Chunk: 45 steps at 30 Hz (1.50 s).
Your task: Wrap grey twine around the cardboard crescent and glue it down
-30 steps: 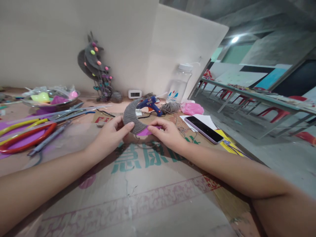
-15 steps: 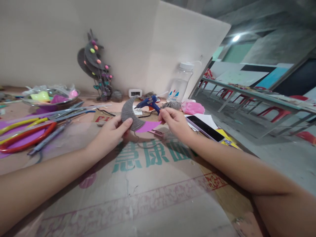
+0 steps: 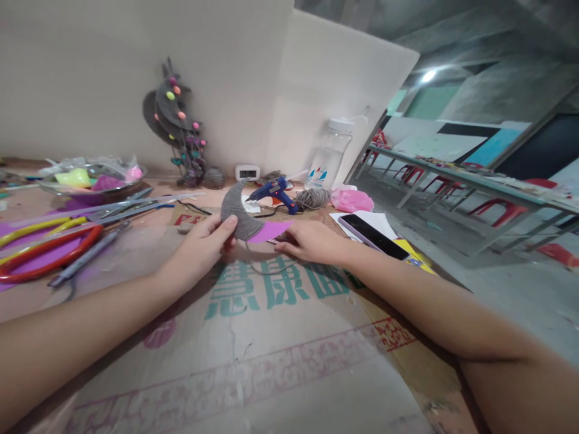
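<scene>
My left hand (image 3: 208,239) pinches a crescent moon shape (image 3: 240,212), mostly wound in grey yarn, with a bare purple tip (image 3: 270,231) at its right end. A loose grey strand (image 3: 271,272) curves below the crescent. My right hand (image 3: 308,241) is at the purple tip, palm down; its fingers are partly hidden behind and under the tip, so what they hold cannot be made out. Just behind the hands lies a blue glue gun (image 3: 275,190), beside a ball of grey yarn (image 3: 313,199).
Scissors with red handles (image 3: 93,247) and a bowl of coloured pieces (image 3: 94,187) are at left. A decorated moon ornament (image 3: 172,114) stands against the board. A water bottle (image 3: 326,158), pink bag (image 3: 351,200) and phone (image 3: 373,236) are at right.
My right hand has moved down from beside the glue gun's handle to the purple tip's lower edge. My left hand still holds the crescent in nearly the same place.
</scene>
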Each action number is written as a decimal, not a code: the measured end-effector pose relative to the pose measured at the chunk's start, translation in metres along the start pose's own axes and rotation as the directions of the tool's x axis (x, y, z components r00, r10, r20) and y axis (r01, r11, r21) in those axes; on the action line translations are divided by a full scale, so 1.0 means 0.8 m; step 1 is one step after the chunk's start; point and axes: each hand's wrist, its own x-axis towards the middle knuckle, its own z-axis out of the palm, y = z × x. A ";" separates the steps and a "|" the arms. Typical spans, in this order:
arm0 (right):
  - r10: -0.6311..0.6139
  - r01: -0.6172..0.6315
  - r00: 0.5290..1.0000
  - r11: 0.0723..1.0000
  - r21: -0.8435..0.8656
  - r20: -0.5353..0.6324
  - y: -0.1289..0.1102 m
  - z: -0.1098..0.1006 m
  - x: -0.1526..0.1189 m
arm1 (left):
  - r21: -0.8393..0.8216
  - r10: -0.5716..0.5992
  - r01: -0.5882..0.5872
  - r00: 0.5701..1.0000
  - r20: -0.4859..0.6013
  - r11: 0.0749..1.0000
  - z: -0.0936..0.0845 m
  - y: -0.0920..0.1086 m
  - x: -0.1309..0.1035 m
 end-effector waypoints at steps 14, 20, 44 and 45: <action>0.254 -0.259 0.956 0.966 -0.020 -0.150 0.062 -0.037 0.011 | 0.047 0.089 -0.093 0.994 0.064 0.995 -0.003 -0.007 0.004; 0.288 -0.255 0.946 0.944 0.207 -0.148 0.077 -0.015 0.069 | 0.057 0.054 -0.059 0.994 0.093 0.997 -0.002 -0.006 0.004; 0.463 -0.253 0.808 0.832 0.494 -0.364 0.017 -0.013 -0.015 | 0.092 0.059 -0.057 0.998 -0.019 0.994 -0.008 -0.007 0.005; 0.461 -0.218 0.803 0.817 0.534 -0.378 0.011 -0.010 -0.025 | 0.088 0.053 -0.050 0.998 -0.034 0.995 -0.008 -0.007 0.006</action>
